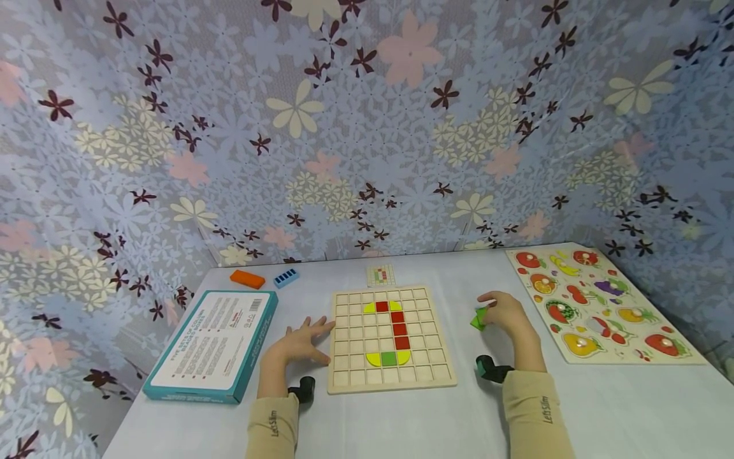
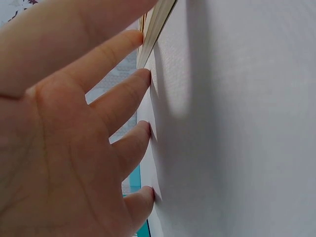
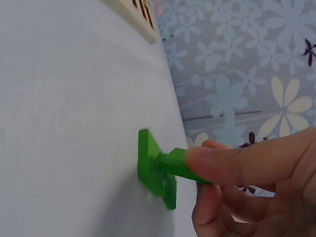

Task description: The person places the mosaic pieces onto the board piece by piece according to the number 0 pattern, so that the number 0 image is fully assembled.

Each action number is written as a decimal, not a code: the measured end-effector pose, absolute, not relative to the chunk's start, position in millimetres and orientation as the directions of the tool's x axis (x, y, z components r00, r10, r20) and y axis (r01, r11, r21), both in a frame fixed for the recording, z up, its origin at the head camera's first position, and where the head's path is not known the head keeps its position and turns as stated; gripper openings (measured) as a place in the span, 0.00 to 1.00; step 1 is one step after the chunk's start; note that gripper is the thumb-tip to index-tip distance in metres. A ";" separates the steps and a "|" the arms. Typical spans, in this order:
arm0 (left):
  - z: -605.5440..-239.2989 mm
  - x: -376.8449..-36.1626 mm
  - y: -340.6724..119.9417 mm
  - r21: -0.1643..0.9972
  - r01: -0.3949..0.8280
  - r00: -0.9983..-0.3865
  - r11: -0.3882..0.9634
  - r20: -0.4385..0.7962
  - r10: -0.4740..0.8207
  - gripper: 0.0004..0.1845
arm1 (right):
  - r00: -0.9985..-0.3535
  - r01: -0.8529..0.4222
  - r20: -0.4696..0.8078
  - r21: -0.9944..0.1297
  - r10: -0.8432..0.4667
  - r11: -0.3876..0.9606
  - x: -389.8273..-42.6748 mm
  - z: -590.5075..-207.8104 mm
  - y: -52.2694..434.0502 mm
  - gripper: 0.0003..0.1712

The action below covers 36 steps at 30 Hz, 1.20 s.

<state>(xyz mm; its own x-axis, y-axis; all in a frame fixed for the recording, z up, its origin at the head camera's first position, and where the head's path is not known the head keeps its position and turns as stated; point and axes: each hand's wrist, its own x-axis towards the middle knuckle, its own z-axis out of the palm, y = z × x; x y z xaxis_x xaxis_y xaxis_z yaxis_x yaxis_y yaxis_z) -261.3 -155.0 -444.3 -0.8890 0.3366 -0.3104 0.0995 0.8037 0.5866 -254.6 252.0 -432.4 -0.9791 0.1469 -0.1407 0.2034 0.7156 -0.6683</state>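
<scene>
A square wooden grid board (image 1: 369, 331) lies at the middle of the table. Set into its cells are yellow rounded pieces (image 1: 371, 359), several red squares (image 1: 399, 329) and one green square (image 1: 388, 359). My left hand (image 1: 287, 350) is spread at the board's left side, its thumb and a finger touching the edge. To the right of the board, my right hand (image 1: 510, 319) pinches a green tile (image 3: 178, 163) between thumb and fingers. Right beside that tile, other green tiles (image 3: 149, 163) are on the white tabletop; whether they touch it is hard to tell.
At left lies a teal and white box (image 1: 206, 344), with an orange block (image 1: 248, 278) and a blue block (image 1: 287, 277) behind it. A small pattern card (image 1: 381, 275) lies beyond the board. A fruit puzzle board (image 1: 622, 341) covers the right side.
</scene>
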 end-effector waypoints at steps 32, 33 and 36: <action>-445.1 -261.7 -154.2 0.583 0.102 -0.896 0.806 -0.297 0.329 0.43 | -0.999 -0.047 0.023 -0.811 -0.049 0.583 -253.9 -409.2 162.8 0.12; -445.6 -261.7 -154.1 0.579 0.102 -0.897 0.809 -0.297 0.326 0.43 | -0.998 -0.049 0.023 -0.809 -0.052 0.585 -253.5 -408.8 161.4 0.12; -445.9 -261.5 -153.4 0.574 0.104 -0.897 0.812 -0.298 0.325 0.43 | -0.998 -0.057 0.025 -0.809 -0.063 0.586 -252.3 -408.3 157.8 0.12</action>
